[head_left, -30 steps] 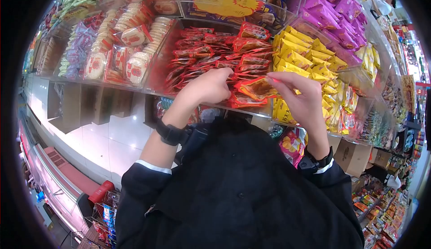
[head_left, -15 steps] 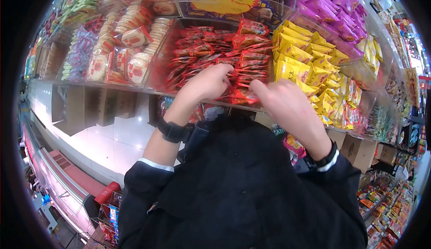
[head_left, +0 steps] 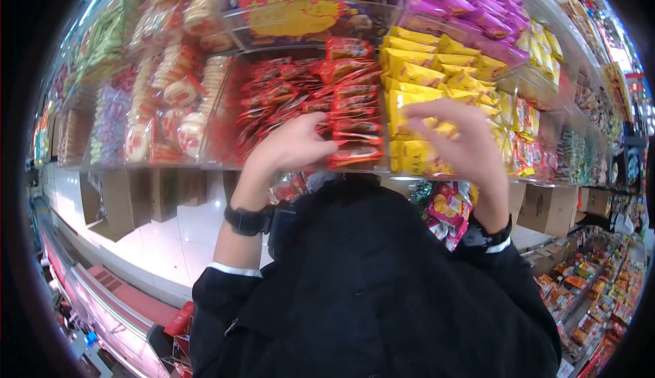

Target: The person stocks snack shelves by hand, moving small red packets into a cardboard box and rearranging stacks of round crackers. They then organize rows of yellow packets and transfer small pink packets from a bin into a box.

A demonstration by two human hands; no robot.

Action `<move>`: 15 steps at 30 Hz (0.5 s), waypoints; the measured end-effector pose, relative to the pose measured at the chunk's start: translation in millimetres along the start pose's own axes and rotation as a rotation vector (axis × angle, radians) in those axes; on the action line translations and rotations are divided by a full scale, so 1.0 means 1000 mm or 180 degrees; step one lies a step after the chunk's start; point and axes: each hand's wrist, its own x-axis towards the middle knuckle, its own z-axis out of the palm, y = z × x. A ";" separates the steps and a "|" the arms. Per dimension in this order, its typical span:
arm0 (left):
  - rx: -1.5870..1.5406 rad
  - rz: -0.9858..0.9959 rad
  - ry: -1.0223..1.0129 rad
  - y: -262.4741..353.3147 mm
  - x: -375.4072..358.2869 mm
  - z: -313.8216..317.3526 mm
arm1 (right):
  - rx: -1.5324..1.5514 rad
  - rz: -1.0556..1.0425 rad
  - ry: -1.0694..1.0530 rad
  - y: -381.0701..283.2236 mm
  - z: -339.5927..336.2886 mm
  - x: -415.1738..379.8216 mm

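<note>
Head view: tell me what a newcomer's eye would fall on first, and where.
Probably the bright yellow packets, piled right of centre, with the blurred right hand in front of them. Just left lie the red packets, with the left hand over their near part. Beyond, purple packets crowd the upper right, and a yellow-and-red sign sits just past the red packets.

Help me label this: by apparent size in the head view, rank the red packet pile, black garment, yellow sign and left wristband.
Largest to smallest:
black garment
red packet pile
yellow sign
left wristband
</note>
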 end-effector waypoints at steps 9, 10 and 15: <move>-0.0072 -0.0504 0.0126 0.012 0.005 0.004 | -0.1574 0.2653 0.3095 0.217 -0.136 -0.214; -0.0046 -0.0500 0.0110 0.012 0.005 0.005 | -0.1874 0.3239 0.2534 0.222 -0.138 -0.224; -0.0233 -0.0528 -0.0007 -0.002 0.004 0.000 | -0.2039 0.2412 0.1418 0.257 -0.123 -0.229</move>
